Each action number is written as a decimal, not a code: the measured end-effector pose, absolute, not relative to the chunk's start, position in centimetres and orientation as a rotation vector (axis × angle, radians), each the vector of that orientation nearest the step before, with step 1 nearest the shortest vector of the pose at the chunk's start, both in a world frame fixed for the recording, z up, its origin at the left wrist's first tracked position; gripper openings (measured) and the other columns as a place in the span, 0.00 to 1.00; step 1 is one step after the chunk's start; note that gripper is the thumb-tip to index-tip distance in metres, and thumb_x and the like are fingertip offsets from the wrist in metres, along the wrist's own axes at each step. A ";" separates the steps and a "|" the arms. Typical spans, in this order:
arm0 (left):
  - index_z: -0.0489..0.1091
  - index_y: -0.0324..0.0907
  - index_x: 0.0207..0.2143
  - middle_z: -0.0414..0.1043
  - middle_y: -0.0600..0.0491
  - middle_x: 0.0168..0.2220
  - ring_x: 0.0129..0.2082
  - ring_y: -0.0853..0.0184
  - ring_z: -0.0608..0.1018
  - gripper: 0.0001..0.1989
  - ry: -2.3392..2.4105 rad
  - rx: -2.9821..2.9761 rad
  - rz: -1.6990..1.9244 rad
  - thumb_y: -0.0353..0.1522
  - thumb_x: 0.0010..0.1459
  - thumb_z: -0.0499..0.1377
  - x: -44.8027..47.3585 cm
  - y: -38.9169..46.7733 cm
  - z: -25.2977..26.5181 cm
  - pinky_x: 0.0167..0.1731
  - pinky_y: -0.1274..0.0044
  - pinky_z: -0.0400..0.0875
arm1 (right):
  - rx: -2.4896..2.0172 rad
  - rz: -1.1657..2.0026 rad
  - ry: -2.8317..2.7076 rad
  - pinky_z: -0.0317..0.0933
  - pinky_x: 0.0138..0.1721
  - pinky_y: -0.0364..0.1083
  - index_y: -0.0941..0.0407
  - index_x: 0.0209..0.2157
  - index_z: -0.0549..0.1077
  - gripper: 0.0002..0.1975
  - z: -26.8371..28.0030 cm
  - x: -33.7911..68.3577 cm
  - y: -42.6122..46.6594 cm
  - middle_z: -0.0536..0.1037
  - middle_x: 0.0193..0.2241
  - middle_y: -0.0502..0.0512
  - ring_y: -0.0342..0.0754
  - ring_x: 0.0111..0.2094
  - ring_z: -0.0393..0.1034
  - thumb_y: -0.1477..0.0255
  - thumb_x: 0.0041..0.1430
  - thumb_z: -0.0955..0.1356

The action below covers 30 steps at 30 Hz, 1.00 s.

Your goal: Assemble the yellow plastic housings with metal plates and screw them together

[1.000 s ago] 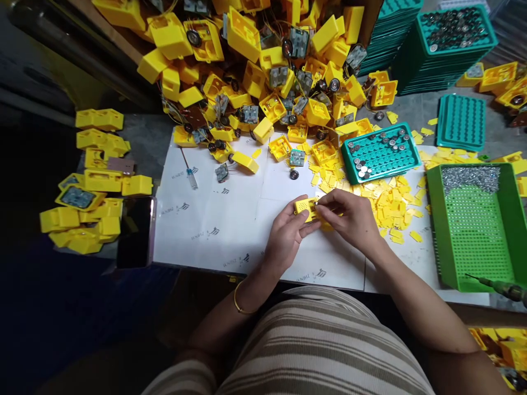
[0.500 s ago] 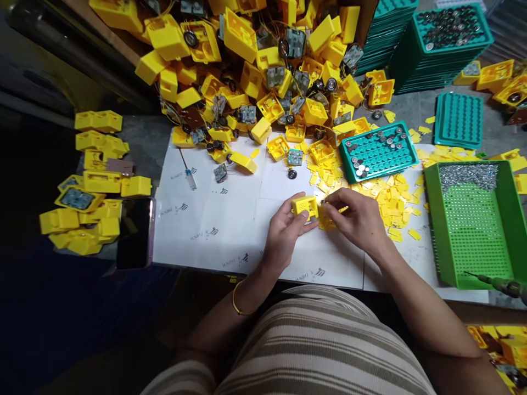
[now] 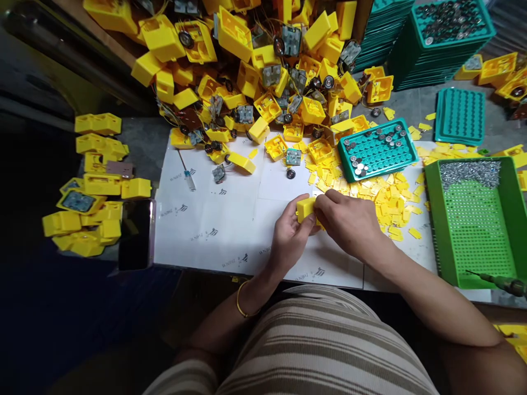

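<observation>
White sheeting (image 3: pixel 230 214) covers much of the bench (image 3: pixel 419 107). Inward from its front edge, a case (image 3: pixel 305 208) sits in the left hand (image 3: pixel 290 231), gripped between thumb and fingers, likely to steady it for the right hand (image 3: pixel 349 222), whose bent fingers meet its right end; whether they pinch anything is hidden. Tabs (image 3: pixel 391 206) and a tray (image 3: pixel 373 155) lie just beyond, probably for short reaches; the basket (image 3: pixel 477 230) stands farther right.
</observation>
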<state>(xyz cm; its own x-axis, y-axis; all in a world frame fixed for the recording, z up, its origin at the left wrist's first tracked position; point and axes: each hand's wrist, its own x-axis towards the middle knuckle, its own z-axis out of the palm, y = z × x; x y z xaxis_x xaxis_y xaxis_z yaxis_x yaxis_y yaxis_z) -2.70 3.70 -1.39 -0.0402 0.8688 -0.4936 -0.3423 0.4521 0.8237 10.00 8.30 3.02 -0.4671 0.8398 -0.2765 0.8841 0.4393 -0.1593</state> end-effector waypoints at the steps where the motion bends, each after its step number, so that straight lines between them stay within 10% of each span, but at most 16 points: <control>1: 0.67 0.42 0.51 0.75 0.50 0.43 0.42 0.63 0.78 0.22 1.251 0.545 1.063 0.33 0.53 0.64 -2.7 3.7 -1.4 0.40 0.73 0.77 | 1.527 -0.438 2.509 0.36 0.21 0.47 0.54 0.42 0.73 0.12 3.1 9.9 8.3 0.77 0.35 0.57 0.47 0.27 0.69 0.70 0.66 0.59; 13: 0.69 0.40 0.51 0.74 0.46 0.47 0.46 0.57 0.79 0.22 1.150 0.362 1.019 0.32 0.51 0.63 -4.8 4.2 -1.5 0.42 0.68 0.78 | 1.799 -0.917 2.789 0.58 0.33 0.43 0.56 0.42 0.76 0.13 1.5 12.5 8.9 0.80 0.38 0.55 0.46 0.34 0.73 0.68 0.66 0.61; 30: 0.68 0.38 0.51 0.74 0.44 0.48 0.46 0.56 0.80 0.20 1.191 0.265 1.009 0.28 0.55 0.59 -6.2 4.0 -1.8 0.34 0.75 0.78 | 1.534 -0.633 2.562 0.46 0.25 0.45 0.56 0.33 0.77 0.11 0.1 11.5 11.1 0.76 0.35 0.57 0.48 0.32 0.70 0.74 0.61 0.63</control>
